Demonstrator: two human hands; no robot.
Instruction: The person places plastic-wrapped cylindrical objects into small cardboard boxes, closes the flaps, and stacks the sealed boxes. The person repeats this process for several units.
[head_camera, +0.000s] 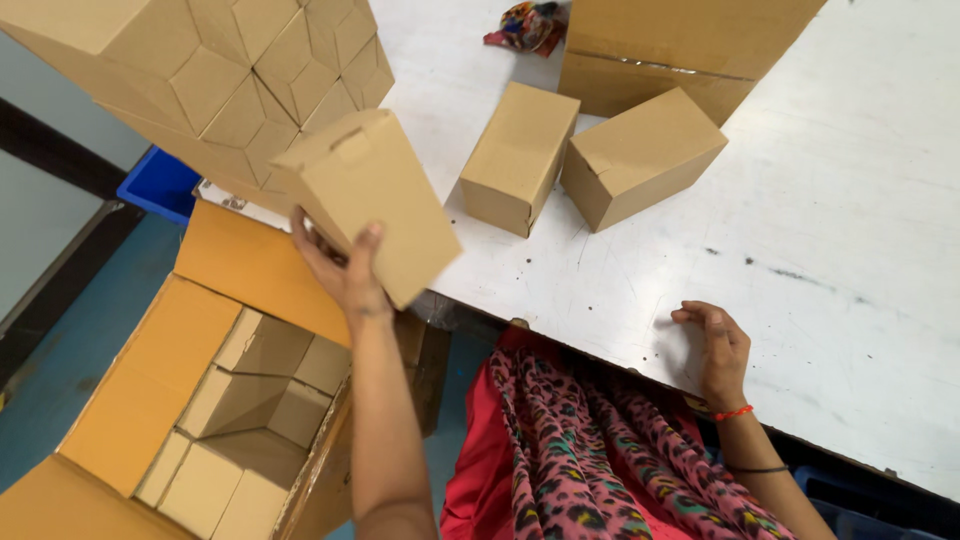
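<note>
Above the open carton (150, 400) on the floor, the left hand (345, 270) grips a small cardboard box (375, 200), fingers wrapped around its lower end. Its long axis tilts up and away from the carton. Right of the carton, the right hand (715, 350) rests loosely open and empty on the counter (850, 250) edge, farther off.

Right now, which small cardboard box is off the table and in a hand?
The tilted small box gripped by the left hand, above the open carton. The other two loose boxes lie untouched on the white table.
</note>
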